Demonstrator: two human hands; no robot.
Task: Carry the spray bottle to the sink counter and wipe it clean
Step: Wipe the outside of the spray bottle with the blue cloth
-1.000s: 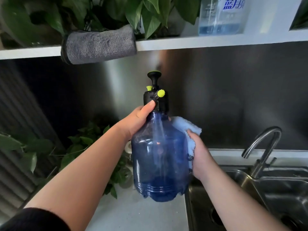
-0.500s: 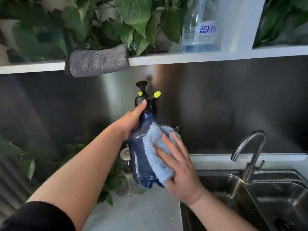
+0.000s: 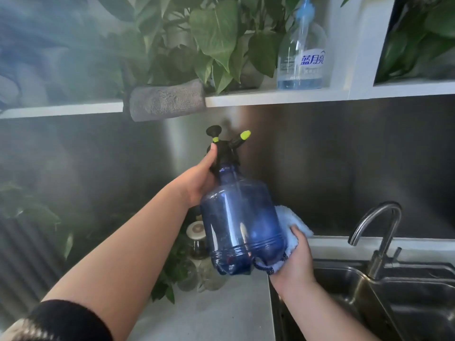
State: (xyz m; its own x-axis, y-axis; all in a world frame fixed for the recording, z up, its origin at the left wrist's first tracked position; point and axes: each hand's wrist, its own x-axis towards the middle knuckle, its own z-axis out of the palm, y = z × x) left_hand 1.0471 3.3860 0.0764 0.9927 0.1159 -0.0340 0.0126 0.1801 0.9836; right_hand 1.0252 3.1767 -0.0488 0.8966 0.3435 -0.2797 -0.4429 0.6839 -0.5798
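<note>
Spray bottle (image 3: pixel 240 217), tilted above the worktop (image 3: pixel 209 316), could slip: left hand (image 3: pixel 199 183) grips only its neck, right hand (image 3: pixel 294 262) clutches the cloth (image 3: pixel 290 222) against it.

cloth (image 3: pixel 293 223) apparently moved behind bottle (image 3: pixel 240 217)

A steel backsplash (image 3: pixel 344 168) is spanned by a white shelf (image 3: pixel 270 97) (leafy plants (image 3: pixel 216 38) above). A faucet (image 3: pixel 376 232) is seen far right.
</note>
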